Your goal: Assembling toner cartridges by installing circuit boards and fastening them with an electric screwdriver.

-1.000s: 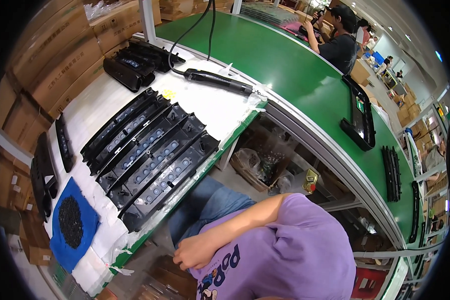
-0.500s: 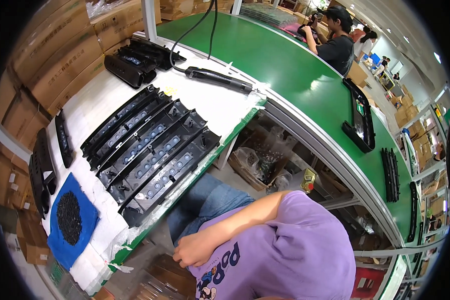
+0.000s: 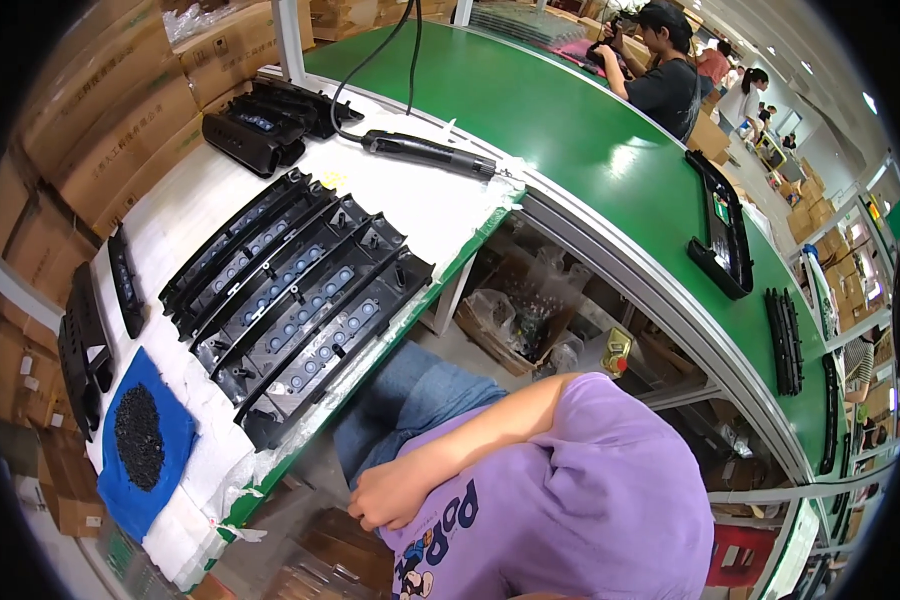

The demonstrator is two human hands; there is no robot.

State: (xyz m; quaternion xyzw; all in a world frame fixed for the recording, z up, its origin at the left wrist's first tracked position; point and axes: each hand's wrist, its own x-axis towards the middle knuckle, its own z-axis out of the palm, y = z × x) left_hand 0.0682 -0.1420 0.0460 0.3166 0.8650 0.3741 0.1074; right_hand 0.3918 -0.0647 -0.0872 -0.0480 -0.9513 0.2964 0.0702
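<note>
Findings at your station, all placed relative to the row of black moulded panels (image 3: 290,300) lying side by side on the white-covered bench (image 3: 440,215).

Hands: only one hand (image 3: 390,495) is in view, which I take to be your right from the way the forearm crosses your purple shirt. It sits below and to the right of the panels, well apart from them, pressed against your shirt above your knee. Its fingers are curled inward into a loose fist, and nothing shows inside them. Your left hand is out of view, so I cannot tell its state.

Around the panels:
- The powered screwdriver (image 3: 425,152) lies beyond the row's far end, its cable running up and away.
- A blue cloth (image 3: 175,455) carrying a heap of small black fasteners (image 3: 138,436) sits just past the row's near end, close to the bench edge.
- A stack of black housings (image 3: 260,125) stands above and left of the row.
- The green conveyor (image 3: 590,130) runs to the right.

Risks, in my judgement:
- The nearest panel overhangs towards the bench edge; a knock from your knee or forearm could tip it off.
- The cloth could slide and spill the fasteners.
- The cable could snag and drag the screwdriver across the panels.
</note>
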